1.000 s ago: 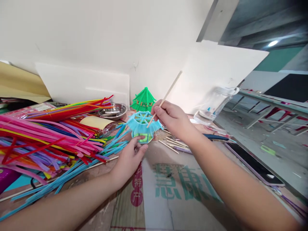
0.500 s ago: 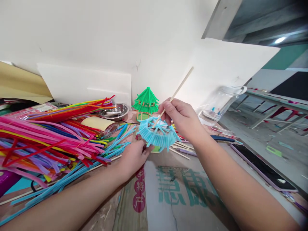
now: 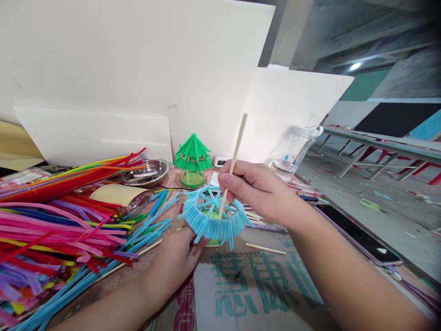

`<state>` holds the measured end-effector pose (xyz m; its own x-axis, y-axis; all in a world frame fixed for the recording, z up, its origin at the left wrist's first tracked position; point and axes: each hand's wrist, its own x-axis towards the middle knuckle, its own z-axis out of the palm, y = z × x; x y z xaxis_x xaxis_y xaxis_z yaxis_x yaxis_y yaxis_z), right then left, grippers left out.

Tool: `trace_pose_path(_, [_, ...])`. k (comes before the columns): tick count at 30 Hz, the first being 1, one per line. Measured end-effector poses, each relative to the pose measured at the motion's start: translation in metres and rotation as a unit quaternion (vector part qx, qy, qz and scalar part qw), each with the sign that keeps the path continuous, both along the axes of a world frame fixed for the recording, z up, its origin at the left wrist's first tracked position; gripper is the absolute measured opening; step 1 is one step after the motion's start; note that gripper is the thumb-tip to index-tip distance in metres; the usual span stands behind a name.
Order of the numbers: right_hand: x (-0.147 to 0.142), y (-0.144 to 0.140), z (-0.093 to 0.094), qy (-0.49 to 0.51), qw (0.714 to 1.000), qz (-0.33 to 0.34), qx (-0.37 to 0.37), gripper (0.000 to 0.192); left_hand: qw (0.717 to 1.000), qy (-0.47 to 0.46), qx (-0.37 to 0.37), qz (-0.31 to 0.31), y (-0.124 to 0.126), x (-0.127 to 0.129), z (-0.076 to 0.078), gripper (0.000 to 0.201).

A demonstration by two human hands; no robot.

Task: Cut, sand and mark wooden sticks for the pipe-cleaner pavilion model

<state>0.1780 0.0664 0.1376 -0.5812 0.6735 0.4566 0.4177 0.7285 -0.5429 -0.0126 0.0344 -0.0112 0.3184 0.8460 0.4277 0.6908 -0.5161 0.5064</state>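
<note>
Work is observed at a cluttered table (image 3: 126,274), where a small model with a fringed light-blue roof (image 3: 210,227) is located in front of the person, between the two hands; the roof is tilted towards the viewer, and its open top is crossed by blue spokes; a green base is partly seen below the fringe. A wooden stick (image 3: 237,151) is gripped by the right hand (image 3: 253,188), pinched between thumb and fingers; it is held steeply, its upper end raised and its lower end placed at the front inner edge of the roof; whether contact is made there cannot be told. The left hand (image 3: 181,250) is positioned at the lower left of the model, its fingers largely hidden under the fringe; whether they are closed on the model cannot be determined. Behind the model a green tiered pavilion (image 3: 193,161) is found standing upright; to the left, coloured pipe cleaners (image 3: 69,230) are heaped, with a metal bowl (image 3: 148,172) noted beyond them; to the right, a short loose stick (image 3: 266,248), a phone (image 3: 354,234) and a clear plastic jug (image 3: 296,147) are recorded, the jug being set farther back.
</note>
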Motion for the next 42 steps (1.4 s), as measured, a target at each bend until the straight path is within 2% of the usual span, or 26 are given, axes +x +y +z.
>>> trace_pose_path(4, [-0.003, 0.001, -0.002, 0.035, 0.999, 0.003, -0.001, 0.027, 1.000, -0.003, -0.012, -0.009, 0.000, 0.001, 0.000, 0.030])
trace_pose_path(12, [-0.011, 0.005, -0.007, 0.011, 1.000, 0.012, 0.027, 0.027, 0.997, -0.031, -0.061, -0.019, 0.000, 0.002, -0.002, 0.031])
trace_pose_path(20, [-0.011, 0.005, -0.007, -0.009, 0.999, 0.026, 0.044, 0.027, 0.998, -0.028, -0.049, -0.027, 0.000, 0.002, 0.002, 0.032])
trace_pose_path(31, [-0.011, 0.005, -0.010, -0.030, 0.999, 0.003, 0.035, 0.027, 0.998, -0.038, -0.039, -0.021, 0.001, 0.005, 0.008, 0.032])
trace_pose_path(42, [-0.013, 0.006, -0.009, -0.037, 0.998, -0.003, 0.052, 0.027, 0.999, -0.023, -0.035, -0.004, 0.000, 0.005, 0.004, 0.022])
